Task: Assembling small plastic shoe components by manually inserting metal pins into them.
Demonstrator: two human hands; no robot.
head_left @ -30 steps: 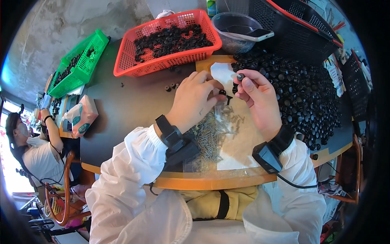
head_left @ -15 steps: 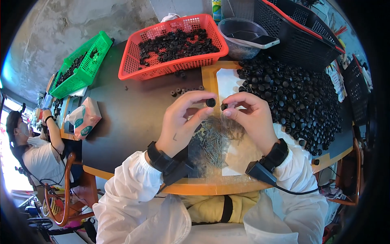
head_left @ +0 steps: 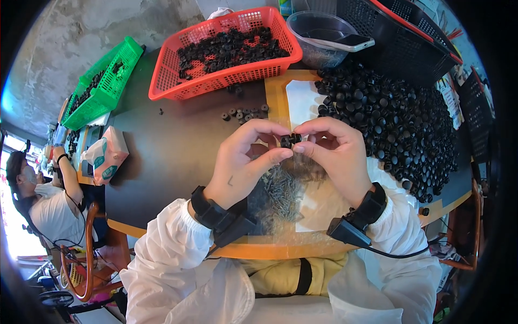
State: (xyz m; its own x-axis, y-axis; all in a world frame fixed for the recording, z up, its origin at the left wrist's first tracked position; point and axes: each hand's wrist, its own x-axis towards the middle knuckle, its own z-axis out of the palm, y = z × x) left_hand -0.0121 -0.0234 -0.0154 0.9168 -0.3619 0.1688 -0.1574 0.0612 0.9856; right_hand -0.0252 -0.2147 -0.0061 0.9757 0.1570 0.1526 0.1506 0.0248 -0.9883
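My left hand (head_left: 240,154) pinches a round black cap (head_left: 285,142) between thumb and fingertips. With its thumb and forefinger my right hand (head_left: 339,148) holds a small black round piece (head_left: 296,138) against the cap, and the two parts touch. My fingertips hide part of both. Just below my hands lies a heap of grey metal screws (head_left: 283,197) on clear plastic. Beyond my left hand several small dark round pieces (head_left: 247,114) with centre holes sit on the table. A large heap of black caps (head_left: 388,113) spreads to the right of my right hand.
A red basket (head_left: 178,90) of black parts stands at the back, beside a clear tub (head_left: 318,51) with a phone (head_left: 348,42) across it. Black crates (head_left: 402,46) rise back right. At left are a tissue pack (head_left: 110,154), a green basket (head_left: 114,89) and a seated person (head_left: 54,205).
My hands have come together: the cap and the small black piece were apart and now touch. The cap has turned from facing me to edge-on. The view has shifted slightly.
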